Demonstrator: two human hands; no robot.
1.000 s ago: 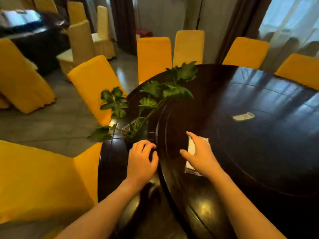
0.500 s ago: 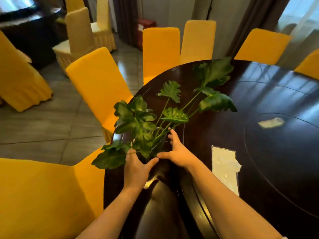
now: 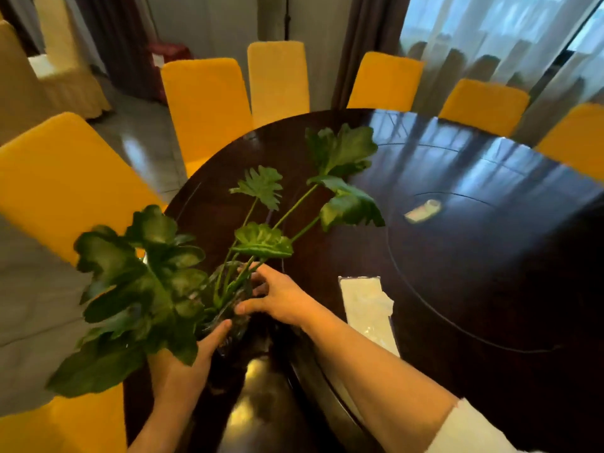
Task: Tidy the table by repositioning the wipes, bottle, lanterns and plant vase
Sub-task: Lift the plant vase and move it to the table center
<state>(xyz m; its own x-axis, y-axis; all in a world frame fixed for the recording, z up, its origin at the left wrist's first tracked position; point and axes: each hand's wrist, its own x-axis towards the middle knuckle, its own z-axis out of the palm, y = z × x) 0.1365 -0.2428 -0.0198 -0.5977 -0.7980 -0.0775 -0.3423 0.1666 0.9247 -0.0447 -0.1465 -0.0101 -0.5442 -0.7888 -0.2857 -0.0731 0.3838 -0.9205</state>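
Observation:
A clear glass plant vase [image 3: 228, 299] with long green stems and broad leaves is at the near left edge of the dark round table [image 3: 457, 273]. My left hand [image 3: 183, 358] grips the vase from below and left, partly hidden by leaves. My right hand [image 3: 281, 297] holds its right side and rim. The vase leans slightly to the right. A flat white pack of wipes [image 3: 366, 305] lies on the table just right of my right forearm. A small pale object [image 3: 423, 212] lies further out on the inner turntable; I cannot tell what it is.
Yellow-covered chairs [image 3: 206, 103] ring the table at the left, back and right. Cream-covered chairs [image 3: 49, 76] stand at the far left on the tiled floor. Curtains and a window are behind the table. The raised turntable rim [image 3: 392, 289] curves past the wipes.
My right hand left the wipes and took hold of the vase beside my left hand. The plant now sits closer to me, with its leaves spread further over the table.

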